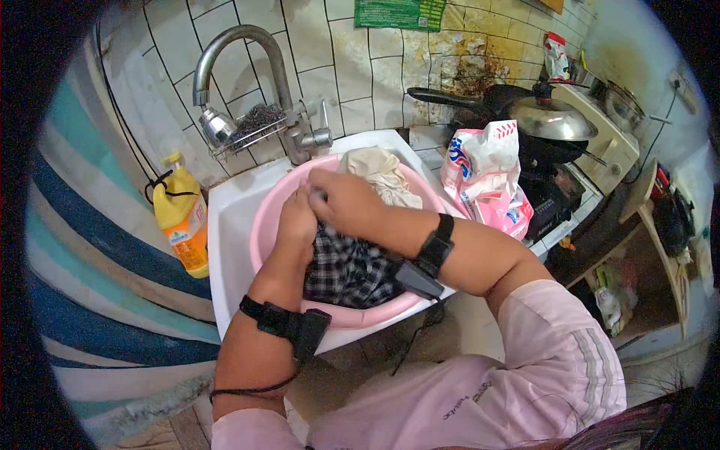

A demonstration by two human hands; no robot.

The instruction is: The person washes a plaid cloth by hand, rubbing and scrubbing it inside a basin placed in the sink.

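Observation:
A black-and-white plaid garment [349, 271] lies bunched in a pink basin [351, 318]. Over the basin's left half, my left hand [298, 217] is closed, pressed close against my right hand [345, 199]. The right one is also closed, with a dark bit of the plaid cloth showing between the two. From there the cloth runs down into the basin; most of the gripped part is hidden by my fingers. A cream cloth [381, 174] hangs over the basin's back rim, just beyond my right hand.
The basin sits in a white sink [229, 225] under a metal faucet [281, 75] with a wire rack [251, 131]. A yellow bottle [180, 214] stands left. To the right are a pink-and-white detergent bag [480, 176], a lidded pan [547, 120] and a shelf [649, 262].

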